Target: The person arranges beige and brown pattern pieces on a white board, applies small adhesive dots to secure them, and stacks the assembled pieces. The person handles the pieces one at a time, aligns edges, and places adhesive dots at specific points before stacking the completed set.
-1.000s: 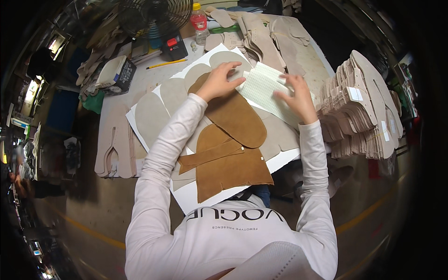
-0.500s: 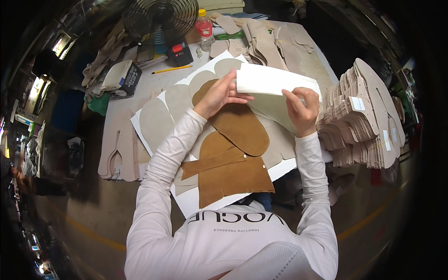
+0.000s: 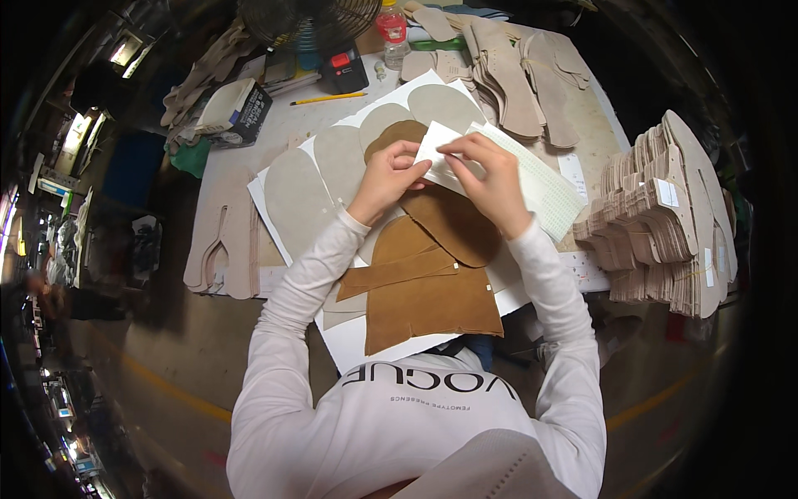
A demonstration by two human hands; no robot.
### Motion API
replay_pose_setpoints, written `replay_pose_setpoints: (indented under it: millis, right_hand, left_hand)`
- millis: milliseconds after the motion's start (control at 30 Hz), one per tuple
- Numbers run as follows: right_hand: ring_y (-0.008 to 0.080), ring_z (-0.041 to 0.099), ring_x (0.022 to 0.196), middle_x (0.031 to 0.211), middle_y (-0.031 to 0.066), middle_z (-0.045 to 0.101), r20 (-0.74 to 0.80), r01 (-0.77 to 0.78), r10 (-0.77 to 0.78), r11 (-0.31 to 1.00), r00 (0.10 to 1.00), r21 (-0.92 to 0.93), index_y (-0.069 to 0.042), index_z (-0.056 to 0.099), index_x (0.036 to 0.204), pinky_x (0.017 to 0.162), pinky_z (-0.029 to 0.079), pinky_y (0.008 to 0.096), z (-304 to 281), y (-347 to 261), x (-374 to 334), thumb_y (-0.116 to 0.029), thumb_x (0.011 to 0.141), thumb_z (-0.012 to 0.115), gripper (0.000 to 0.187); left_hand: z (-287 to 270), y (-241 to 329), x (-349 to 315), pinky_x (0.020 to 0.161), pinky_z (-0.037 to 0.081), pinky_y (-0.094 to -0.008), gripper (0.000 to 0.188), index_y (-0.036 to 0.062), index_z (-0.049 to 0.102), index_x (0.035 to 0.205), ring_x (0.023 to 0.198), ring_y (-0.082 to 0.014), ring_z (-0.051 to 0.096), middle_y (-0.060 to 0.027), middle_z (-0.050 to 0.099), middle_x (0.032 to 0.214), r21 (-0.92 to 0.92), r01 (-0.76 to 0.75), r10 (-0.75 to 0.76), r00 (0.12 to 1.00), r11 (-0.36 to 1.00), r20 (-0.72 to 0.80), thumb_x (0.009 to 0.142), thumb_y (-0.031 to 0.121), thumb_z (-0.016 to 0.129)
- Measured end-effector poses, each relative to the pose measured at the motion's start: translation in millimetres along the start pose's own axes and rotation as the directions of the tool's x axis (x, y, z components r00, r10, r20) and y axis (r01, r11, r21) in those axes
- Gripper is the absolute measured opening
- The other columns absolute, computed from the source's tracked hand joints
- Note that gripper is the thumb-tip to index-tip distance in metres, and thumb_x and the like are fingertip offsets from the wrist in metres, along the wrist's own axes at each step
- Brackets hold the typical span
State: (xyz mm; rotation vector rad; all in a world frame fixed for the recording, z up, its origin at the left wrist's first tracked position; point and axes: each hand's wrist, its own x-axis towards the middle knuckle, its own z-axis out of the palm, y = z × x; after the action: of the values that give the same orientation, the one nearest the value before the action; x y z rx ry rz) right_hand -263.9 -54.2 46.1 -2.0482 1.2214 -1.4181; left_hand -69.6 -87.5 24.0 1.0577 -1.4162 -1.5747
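Observation:
My left hand [image 3: 389,181] pinches the left end of a white sheet of small gridded labels [image 3: 544,187]. Against that same end, the thumb and fingertips of my right hand [image 3: 492,176] are closed together; whether a single label is between them is too small to tell. Under the hands lie brown suede-like cut pieces: a rounded one [image 3: 461,229], a narrow strip [image 3: 399,274] across the middle, and a wide one [image 3: 432,309] nearest me. Tiny white labels stick to the strip and the wide piece. Grey rounded pieces [image 3: 291,200] lie beneath, on white card [image 3: 345,353].
Tall stacks of beige cut pieces [image 3: 665,216] stand at the right edge. Another beige stack [image 3: 224,241] is at the left. Toward the back are a yellow pencil [image 3: 328,98], a black-and-red box [image 3: 342,71], a bottle [image 3: 392,33], a fan [image 3: 307,17] and bundled beige pieces [image 3: 507,79].
The label sheet has come down from a raised curl and now shows its gridded face. My right hand has moved left, up to my left hand. The view has shifted slightly.

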Motion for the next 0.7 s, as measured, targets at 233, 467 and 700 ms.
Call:
replay_pose_setpoints:
  millis: [233, 467, 700]
  right_hand:
    - [0.0254, 0.066, 0.085, 0.09, 0.0085, 0.067, -0.126, -0.037, 0.035, 0.999, 0.991, -0.013, -0.005, 0.072, 0.092, 0.076, 0.051, 0.0344, 49.1, 13.2, 3.5, -0.01, 0.079, 0.074, 0.014]
    - [0.0236, 0.066, 0.085, 0.088, 0.0077, 0.068, -0.139, -0.124, 0.128, 0.992, 0.982, 0.04, -0.005, 0.072, 0.09, 0.075, 0.051, 0.0336, 50.4, 8.0, -0.1, -0.011, 0.078, 0.075, 0.014]
    - [0.0222, 0.063, 0.083, 0.086, 0.0048, 0.067, -0.2, -0.089, 0.087, 0.996, 0.976, 0.002, -0.007, 0.073, 0.086, 0.073, 0.05, 0.032, 51.5, 5.3, 1.1, -0.012, 0.077, 0.076, 0.01]
  left_hand:
    - [-6.3, -9.2, -4.9, 0.073, 0.056, -0.0235, 0.022, 0.0013, 0.058, 0.117, 0.083, -0.0105, 0.067, -0.007, 0.071, 0.095, -0.132, 0.007, -0.014, 0.999, 0.991, -0.051, 0.098, 0.011, 0.057]
    - [-4.1, -5.0, -12.5, 0.071, 0.057, -0.0239, 0.021, 0.0007, 0.056, 0.116, 0.082, -0.011, 0.067, -0.0089, 0.072, 0.093, -0.092, -0.061, 0.057, 0.998, 0.994, -0.039, 0.096, 0.009, 0.058]
    - [-1.9, -3.7, -16.3, 0.069, 0.056, -0.0224, 0.02, 0.0011, 0.056, 0.115, 0.078, -0.0079, 0.066, -0.0063, 0.072, 0.09, -0.058, -0.098, 0.095, 0.994, 0.994, -0.054, 0.097, 0.009, 0.059]
